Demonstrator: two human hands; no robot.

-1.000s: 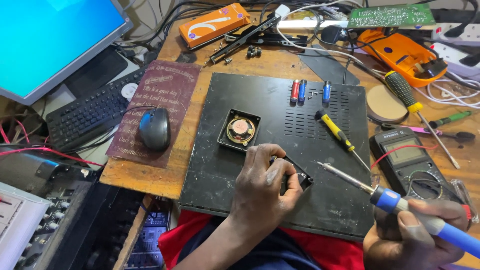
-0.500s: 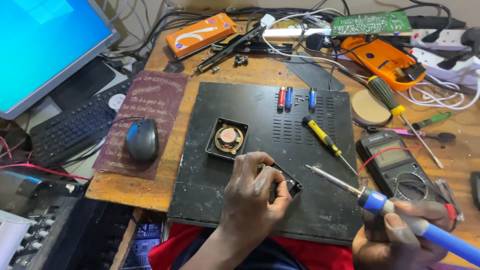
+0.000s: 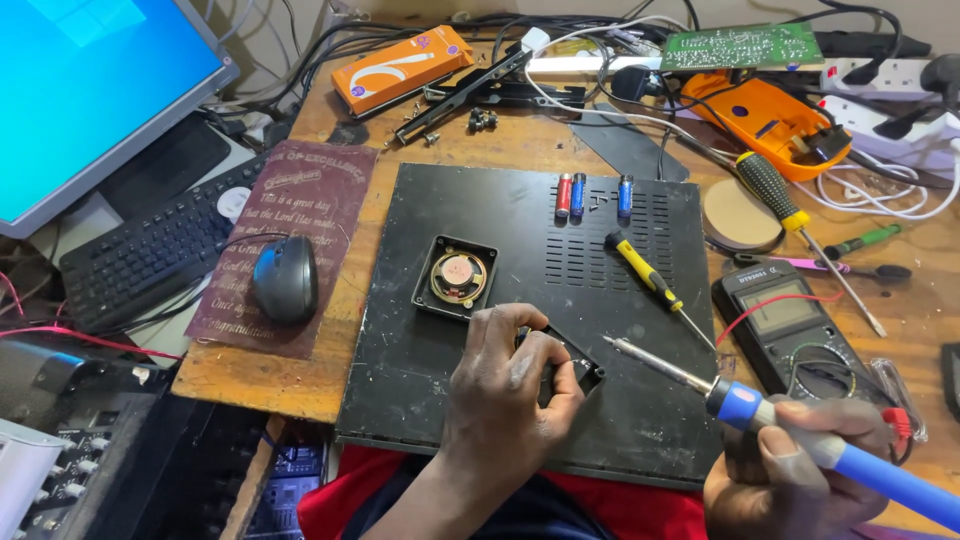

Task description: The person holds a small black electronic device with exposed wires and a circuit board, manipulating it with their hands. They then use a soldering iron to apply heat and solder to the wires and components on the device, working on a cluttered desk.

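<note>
1. The wooden surface (image 3: 300, 375) carries everything, crowded with cables and tools at its far edge.
2. A monitor (image 3: 90, 90) glows blue at far left, with a black keyboard (image 3: 150, 255) below it.
3. A flat black metal panel (image 3: 500, 230) lies in the middle of the surface, its near edge over the person's lap.
4. A maroon pad (image 3: 310, 200) lies left of the panel, and a dark mouse (image 3: 285, 278) rests on it.
5. The left hand (image 3: 510, 395) curls over a small black part (image 3: 580, 370) on the panel's near half, fingers and thumb pinching it; most of the part is hidden.
6. The right hand (image 3: 790, 470) is wrapped tight around the blue handle of a soldering iron (image 3: 740, 405); its tip points up-left, near the part but apart from it.
7. A multimeter (image 3: 790, 320) sits just right of the panel, near the right hand.
8. A small square speaker (image 3: 456, 276) rests on the panel, just beyond the left hand.
9. A yellow screwdriver (image 3: 645, 275) lies on the panel's right side.
10. Three small cylinders (image 3: 578, 195), one red and two blue, lie side by side at the panel's far edge.
</note>
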